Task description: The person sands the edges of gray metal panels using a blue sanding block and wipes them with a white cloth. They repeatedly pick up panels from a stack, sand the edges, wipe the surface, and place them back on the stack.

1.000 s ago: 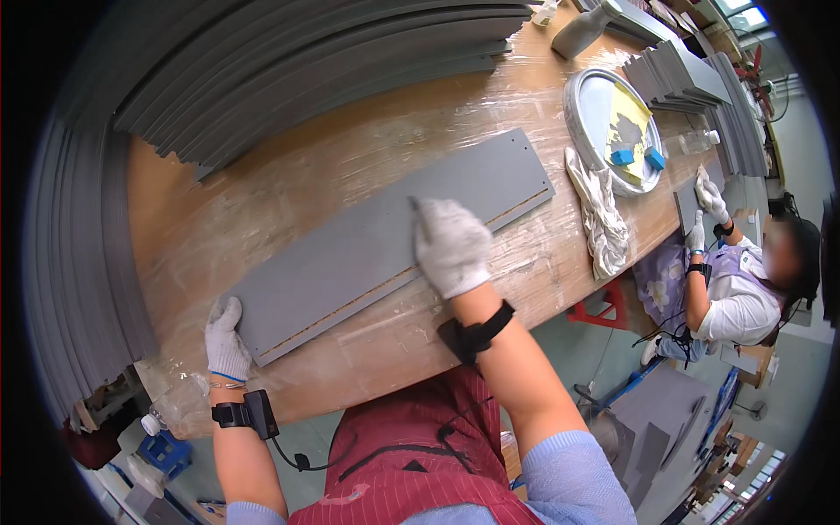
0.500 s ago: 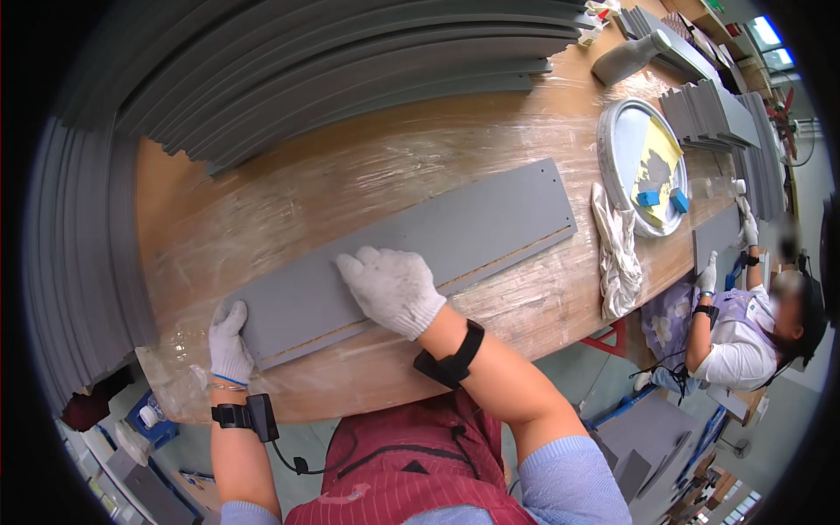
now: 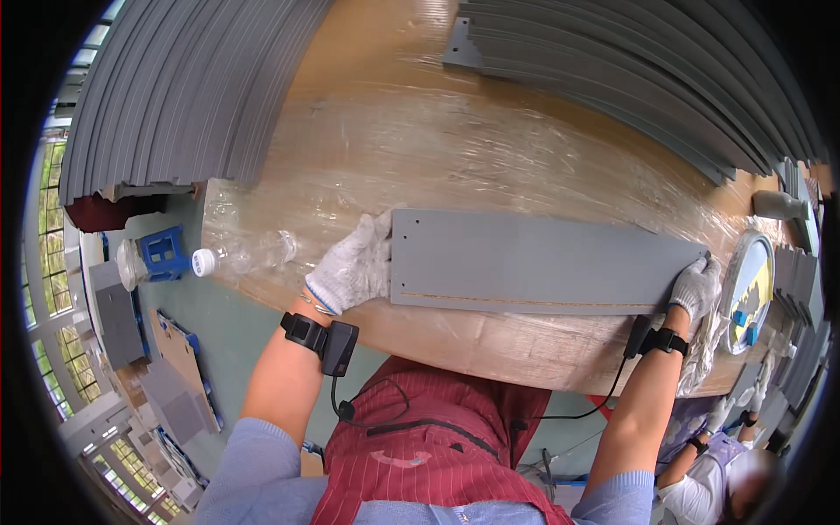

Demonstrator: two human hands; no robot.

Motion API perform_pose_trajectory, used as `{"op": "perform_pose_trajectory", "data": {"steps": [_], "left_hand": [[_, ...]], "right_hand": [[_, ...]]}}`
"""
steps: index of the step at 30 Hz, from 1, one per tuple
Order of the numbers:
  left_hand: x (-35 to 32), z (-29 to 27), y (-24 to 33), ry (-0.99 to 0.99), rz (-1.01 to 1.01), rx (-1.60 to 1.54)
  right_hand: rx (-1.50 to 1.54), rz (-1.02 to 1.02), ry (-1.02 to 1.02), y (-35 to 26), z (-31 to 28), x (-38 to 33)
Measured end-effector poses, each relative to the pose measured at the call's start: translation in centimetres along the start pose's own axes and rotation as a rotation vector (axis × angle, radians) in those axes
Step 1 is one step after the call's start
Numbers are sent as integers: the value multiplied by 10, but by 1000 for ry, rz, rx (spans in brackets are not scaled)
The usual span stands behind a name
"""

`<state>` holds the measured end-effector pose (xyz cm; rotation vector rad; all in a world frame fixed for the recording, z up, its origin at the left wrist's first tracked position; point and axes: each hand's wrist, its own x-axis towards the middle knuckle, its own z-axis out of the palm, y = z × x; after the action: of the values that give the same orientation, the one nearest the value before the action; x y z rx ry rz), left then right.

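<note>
Left hand [image 3: 353, 267]: gloved, grip closed on the grey panel [image 3: 534, 262] at its left end.
Right hand [image 3: 696, 287]: grip clamped on its right end (panel flat on the wrapped table [image 3: 420, 149]).

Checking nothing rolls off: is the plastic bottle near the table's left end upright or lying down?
Lying down. The clear bottle rests on its side on the wrapped table, white cap pointing left, beside the left hand.
</note>
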<state>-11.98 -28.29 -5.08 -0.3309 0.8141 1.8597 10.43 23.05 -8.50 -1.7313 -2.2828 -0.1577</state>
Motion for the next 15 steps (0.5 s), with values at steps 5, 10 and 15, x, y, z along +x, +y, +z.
{"op": "perform_pose_trajectory", "data": {"steps": [5,10,15], "left_hand": [[0,3,-16,-100,38,-239],[5,-14,-25,-169,73,-375],[7,-13,-27,-85,94,-283]], "right_hand": [[140,-165,47,-8,16,-25],[289,-602,-38,-167,-62,-177],[390,-928,-408,-281,-121,-303]]}}
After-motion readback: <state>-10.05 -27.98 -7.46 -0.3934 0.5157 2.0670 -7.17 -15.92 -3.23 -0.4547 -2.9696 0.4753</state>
